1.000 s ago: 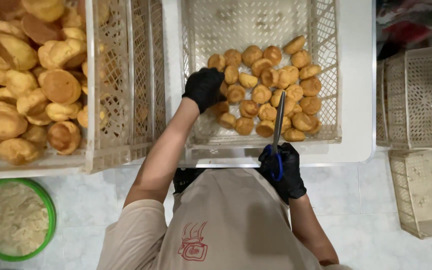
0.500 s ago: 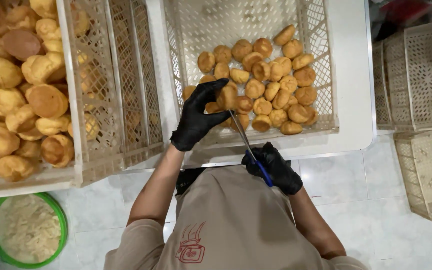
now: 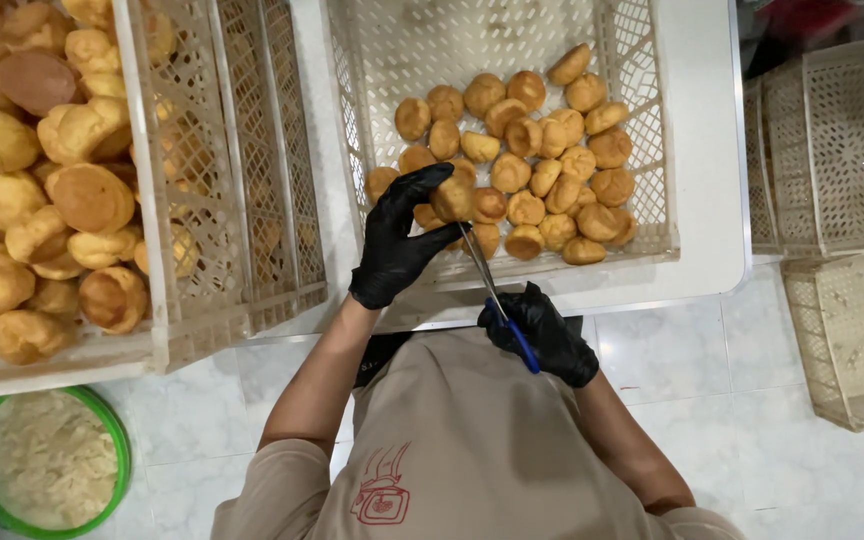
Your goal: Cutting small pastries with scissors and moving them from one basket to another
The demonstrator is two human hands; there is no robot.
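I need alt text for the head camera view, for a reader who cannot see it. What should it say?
Seen from above, a person's black-gloved left hand holds a small round pastry while the right hand points blue-handled scissors at it. Behind is a white crate of similar pastries; a crate of larger buns stands at the left.

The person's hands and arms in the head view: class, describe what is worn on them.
Both the left hand and the right hand wear thin, glossy black gloves ending at the wrists. The forearms are bare. Short beige sleeves cover the upper arms, matching a beige apron with a small red printed emblem.
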